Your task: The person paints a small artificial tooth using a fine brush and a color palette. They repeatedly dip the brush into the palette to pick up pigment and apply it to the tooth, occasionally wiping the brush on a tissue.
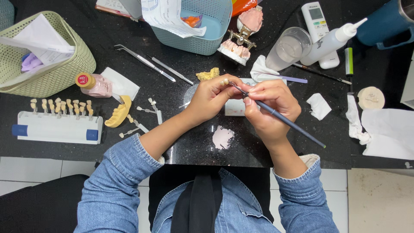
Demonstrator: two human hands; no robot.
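The left hand pinches a small tooth; the right hand is closed on a brush touching it. If the pinch loosens, the tooth could fall on the table.

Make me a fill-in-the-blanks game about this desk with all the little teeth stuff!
1. The right hand holds a thin ____ like a pencil.
2. The left hand pinches a tiny ____ between its fingertips.
3. The tweezers lie on the black ____.
4. The basket at the far left is ____ in colour.

Missing words: brush; tooth; table; green
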